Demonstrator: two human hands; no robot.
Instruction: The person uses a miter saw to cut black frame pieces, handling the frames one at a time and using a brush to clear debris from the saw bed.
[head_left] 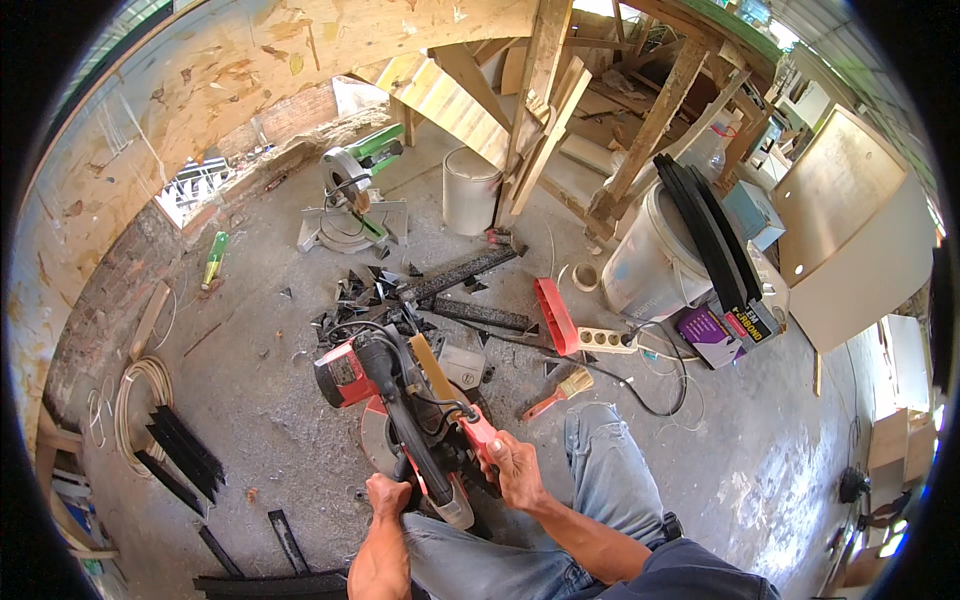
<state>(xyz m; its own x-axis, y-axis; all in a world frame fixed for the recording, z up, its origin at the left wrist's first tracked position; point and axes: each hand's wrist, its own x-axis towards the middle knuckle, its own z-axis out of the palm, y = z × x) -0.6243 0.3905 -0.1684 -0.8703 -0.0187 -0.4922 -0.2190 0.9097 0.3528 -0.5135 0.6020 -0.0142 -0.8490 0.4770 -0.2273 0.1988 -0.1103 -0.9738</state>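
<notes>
A red and black miter saw (415,420) stands on the concrete floor between my knees. My right hand (518,472) is wrapped round the saw's red handle (480,432). At the saw's near left side my left hand (388,496) is closed in a fist, beside a dark part low on the saw; what it grips is hidden. Just beyond the saw lies a heap of small black offcuts (365,300). Two black strips (460,275) reach from that heap toward the right. The blade is hidden from this angle.
A paintbrush (560,393), a red plastic piece (556,315) and a power strip (607,341) lie right of the saw. Black strips (705,235) rest across a white bucket (645,255). A green miter saw (352,190) stands farther back. Left are coiled cable (130,400) and more strips (185,452).
</notes>
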